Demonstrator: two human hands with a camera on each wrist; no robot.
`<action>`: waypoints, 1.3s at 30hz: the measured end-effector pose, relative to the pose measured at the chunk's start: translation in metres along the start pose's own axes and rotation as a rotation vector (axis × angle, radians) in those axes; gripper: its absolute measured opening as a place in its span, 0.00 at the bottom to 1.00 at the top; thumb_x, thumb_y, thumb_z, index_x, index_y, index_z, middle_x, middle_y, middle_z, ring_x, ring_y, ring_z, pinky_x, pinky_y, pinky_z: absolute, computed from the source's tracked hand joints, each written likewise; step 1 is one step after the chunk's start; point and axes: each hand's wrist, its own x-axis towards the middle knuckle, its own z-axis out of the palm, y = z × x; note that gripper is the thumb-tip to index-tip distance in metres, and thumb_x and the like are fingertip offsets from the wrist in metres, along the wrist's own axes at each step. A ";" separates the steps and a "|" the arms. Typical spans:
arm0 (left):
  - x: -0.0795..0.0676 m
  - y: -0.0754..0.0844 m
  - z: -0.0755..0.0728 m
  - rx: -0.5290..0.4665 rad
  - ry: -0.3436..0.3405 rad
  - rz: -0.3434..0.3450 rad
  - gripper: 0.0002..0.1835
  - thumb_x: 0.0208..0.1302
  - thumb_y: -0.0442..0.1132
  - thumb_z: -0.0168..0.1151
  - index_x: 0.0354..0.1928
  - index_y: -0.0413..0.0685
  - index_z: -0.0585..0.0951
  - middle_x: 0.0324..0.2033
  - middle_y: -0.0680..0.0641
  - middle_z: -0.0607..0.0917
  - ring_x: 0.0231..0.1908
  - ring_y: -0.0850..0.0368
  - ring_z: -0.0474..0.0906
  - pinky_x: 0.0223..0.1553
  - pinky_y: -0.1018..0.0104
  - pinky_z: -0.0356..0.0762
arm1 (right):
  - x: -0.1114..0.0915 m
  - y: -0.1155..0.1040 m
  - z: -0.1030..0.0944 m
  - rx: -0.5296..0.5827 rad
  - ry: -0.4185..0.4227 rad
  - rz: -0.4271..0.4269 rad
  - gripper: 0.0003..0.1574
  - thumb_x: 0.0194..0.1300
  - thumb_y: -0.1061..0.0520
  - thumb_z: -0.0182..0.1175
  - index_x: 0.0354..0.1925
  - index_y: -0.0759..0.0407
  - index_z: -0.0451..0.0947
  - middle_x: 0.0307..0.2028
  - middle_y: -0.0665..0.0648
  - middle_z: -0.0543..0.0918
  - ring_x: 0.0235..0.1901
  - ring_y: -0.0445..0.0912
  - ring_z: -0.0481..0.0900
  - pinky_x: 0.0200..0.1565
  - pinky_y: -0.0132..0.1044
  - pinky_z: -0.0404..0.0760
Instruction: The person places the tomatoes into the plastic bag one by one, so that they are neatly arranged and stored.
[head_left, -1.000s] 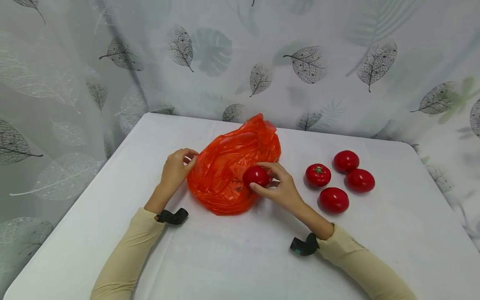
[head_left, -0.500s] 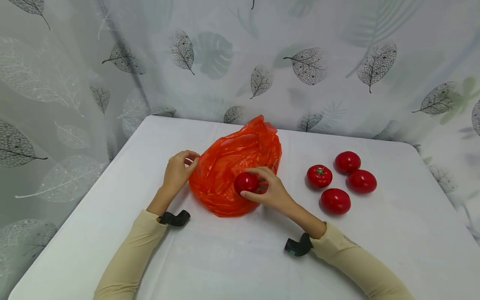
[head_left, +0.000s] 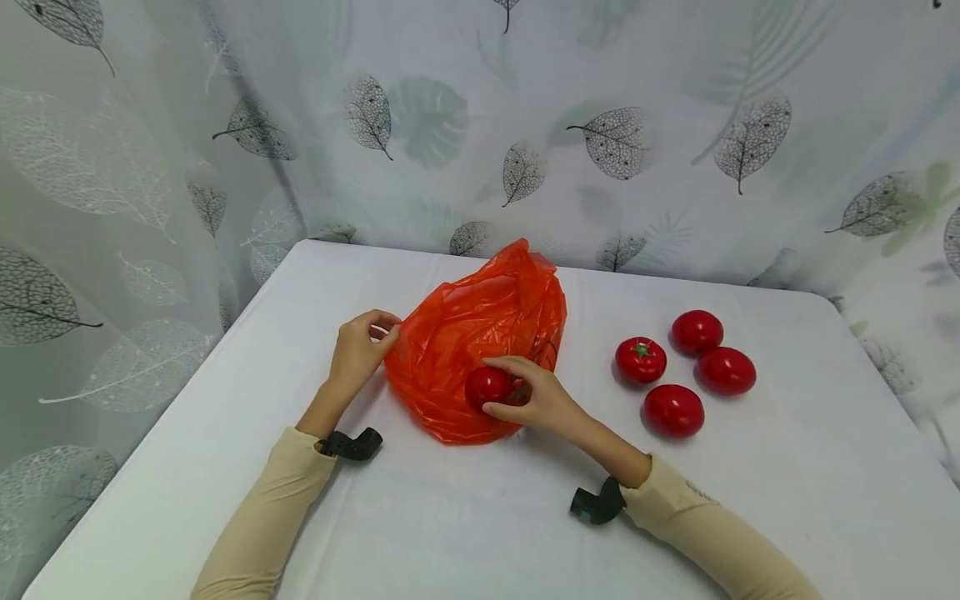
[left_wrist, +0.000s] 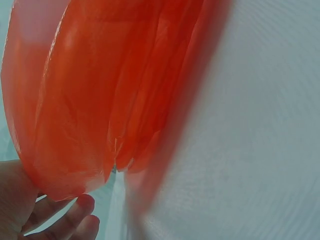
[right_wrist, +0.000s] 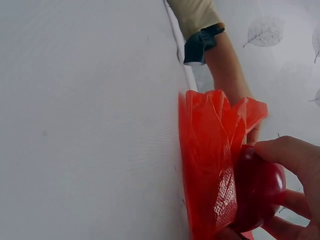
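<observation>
An orange-red plastic bag (head_left: 450, 321) lies crumpled on the white table. My left hand (head_left: 356, 350) pinches its left edge between thumb and fingers; in the left wrist view the fingers (left_wrist: 80, 212) show at the edge of the film. My right hand (head_left: 546, 402) grips a glossy red tomato (head_left: 486, 387) over the near part of the bag. In the right wrist view, the thumb and fingers hold the tomato (right_wrist: 260, 185) against the red film. Whether it is inside the bag's mouth, I cannot tell.
To the right of the bag sit several more red tomatoes; one tomato (head_left: 641, 361) has a green stem on top, another tomato (head_left: 673, 411) lies nearest. A leaf-patterned curtain (head_left: 450, 125) hangs behind the table's back edge. Black wrist cameras are strapped to both wrists.
My right hand has carried the tomato left and a little nearer, from the bag's right side over its middle. My left hand keeps its hold on the bag's edge. The head view has tilted slightly.
</observation>
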 end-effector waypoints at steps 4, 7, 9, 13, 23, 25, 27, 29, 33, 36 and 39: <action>0.000 0.001 0.000 0.003 0.006 0.013 0.07 0.63 0.34 0.62 0.38 0.38 0.84 0.33 0.39 0.86 0.31 0.45 0.83 0.39 0.52 0.84 | -0.001 0.002 -0.001 0.008 -0.017 -0.006 0.38 0.57 0.60 0.70 0.64 0.61 0.71 0.64 0.63 0.71 0.56 0.58 0.74 0.48 0.46 0.84; -0.001 0.002 0.000 0.012 0.005 0.013 0.07 0.64 0.35 0.62 0.38 0.38 0.84 0.33 0.39 0.86 0.31 0.45 0.83 0.39 0.52 0.84 | -0.003 0.005 -0.002 0.038 -0.020 -0.033 0.37 0.58 0.62 0.69 0.65 0.63 0.70 0.64 0.64 0.71 0.53 0.58 0.76 0.47 0.45 0.84; -0.002 0.002 0.000 0.020 0.002 0.009 0.07 0.64 0.35 0.62 0.39 0.38 0.84 0.33 0.39 0.86 0.31 0.45 0.83 0.38 0.52 0.84 | -0.006 0.007 -0.002 0.064 -0.019 -0.052 0.36 0.59 0.64 0.67 0.65 0.64 0.70 0.64 0.65 0.70 0.53 0.59 0.76 0.47 0.45 0.84; -0.004 0.003 0.000 0.037 -0.008 -0.002 0.08 0.64 0.35 0.62 0.39 0.38 0.84 0.33 0.39 0.87 0.32 0.45 0.83 0.39 0.52 0.84 | -0.012 0.008 -0.003 0.105 0.000 -0.075 0.33 0.60 0.65 0.66 0.64 0.64 0.71 0.64 0.64 0.70 0.55 0.59 0.75 0.47 0.41 0.84; -0.007 0.005 0.002 0.061 -0.011 -0.016 0.08 0.64 0.36 0.62 0.40 0.40 0.85 0.34 0.40 0.87 0.32 0.46 0.83 0.37 0.52 0.84 | -0.025 0.010 -0.012 0.114 0.077 -0.218 0.27 0.60 0.70 0.63 0.58 0.69 0.74 0.58 0.64 0.75 0.49 0.58 0.77 0.42 0.38 0.84; -0.007 0.005 0.003 0.061 -0.011 -0.017 0.08 0.64 0.37 0.62 0.40 0.40 0.85 0.34 0.40 0.87 0.33 0.46 0.83 0.37 0.52 0.84 | -0.028 0.010 -0.014 0.106 0.087 -0.234 0.25 0.59 0.71 0.63 0.57 0.69 0.75 0.55 0.65 0.76 0.48 0.57 0.77 0.42 0.38 0.84; -0.007 0.004 0.003 0.064 -0.015 -0.020 0.08 0.64 0.37 0.62 0.40 0.40 0.85 0.34 0.41 0.87 0.33 0.46 0.83 0.37 0.52 0.84 | -0.031 0.010 -0.017 0.096 0.095 -0.226 0.24 0.59 0.71 0.63 0.55 0.68 0.76 0.53 0.65 0.78 0.47 0.56 0.78 0.42 0.37 0.84; -0.007 0.004 0.003 0.068 -0.018 -0.021 0.08 0.65 0.37 0.62 0.40 0.40 0.85 0.34 0.41 0.87 0.33 0.46 0.83 0.37 0.52 0.84 | -0.035 0.010 -0.020 0.085 0.098 -0.216 0.22 0.59 0.70 0.64 0.54 0.67 0.77 0.51 0.63 0.78 0.46 0.55 0.78 0.42 0.36 0.84; -0.006 0.004 0.003 0.070 -0.015 -0.013 0.08 0.64 0.36 0.62 0.40 0.40 0.85 0.34 0.40 0.87 0.32 0.46 0.83 0.37 0.52 0.84 | -0.042 0.012 -0.027 0.071 0.114 -0.198 0.20 0.60 0.69 0.64 0.52 0.65 0.78 0.49 0.59 0.79 0.46 0.54 0.78 0.43 0.35 0.84; -0.005 0.005 0.002 0.074 -0.015 -0.006 0.08 0.64 0.36 0.62 0.40 0.39 0.85 0.34 0.40 0.87 0.32 0.46 0.83 0.37 0.52 0.84 | -0.047 0.015 -0.032 0.073 0.131 -0.199 0.20 0.60 0.69 0.63 0.52 0.64 0.79 0.49 0.59 0.80 0.48 0.51 0.78 0.44 0.35 0.84; -0.004 0.006 0.002 0.079 -0.019 -0.009 0.08 0.64 0.36 0.62 0.40 0.40 0.85 0.34 0.40 0.87 0.33 0.46 0.83 0.36 0.52 0.84 | -0.053 0.016 -0.037 0.085 0.152 -0.186 0.19 0.60 0.69 0.63 0.52 0.65 0.79 0.50 0.59 0.80 0.49 0.47 0.78 0.44 0.35 0.83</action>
